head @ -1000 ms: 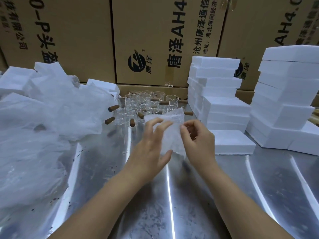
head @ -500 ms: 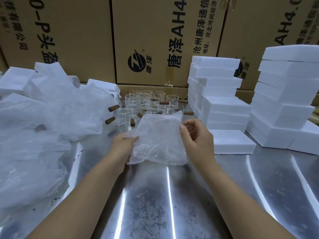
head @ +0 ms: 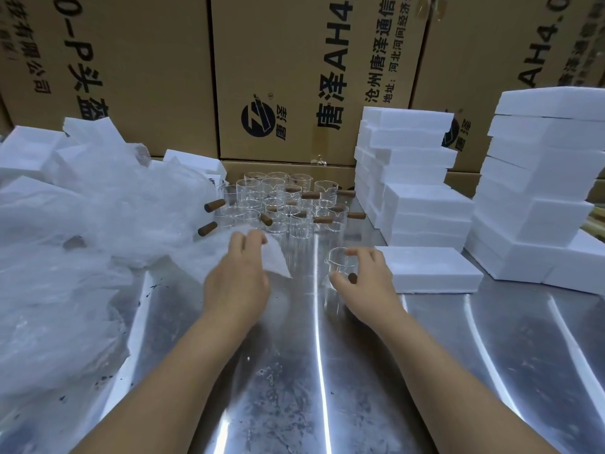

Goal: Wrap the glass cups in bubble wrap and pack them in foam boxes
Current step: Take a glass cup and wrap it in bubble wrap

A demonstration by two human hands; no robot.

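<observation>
1. Shiny metal table (head: pixel 327 388) fills the near part of the view, and big brown cardboard boxes (head: pixel 294 77) stand like a wall behind it.
2. The black writing on the boxes is turned on its side. It says "唐泽AH4", "沧州唐泽通信" and "地址:河北河间经济". A round dark logo (head: pixel 258 120) sits beside small letters "唐泽". The box on the left shows "P头盔".
3. The right hand (head: pixel 366 283) has its fingers and thumb curled round one glass cup (head: pixel 340 263).
4. This cup stands up straight on the table with its open mouth on top. Its short brown handle (head: pixel 352 278) sticks out toward the person, so only the round end shows.
5. The left hand (head: pixel 237 283) pinches a bubble wrap sheet (head: pixel 275 260) with bent fingers. The sheet hangs down to the right, near the cup but not touching it.
6. More glass cups (head: pixel 281 204) stand close together at the back of the table. Their brown handles point many ways.
7. One flat foam box (head: pixel 429 267) lies just beside the right hand.
8. Two tall foam box stacks stand on the right, a middle stack (head: pixel 409 178) and a far right stack (head: pixel 550 178).
9. A big bubble wrap pile (head: pixel 82 240) covers the left side of the table.
</observation>
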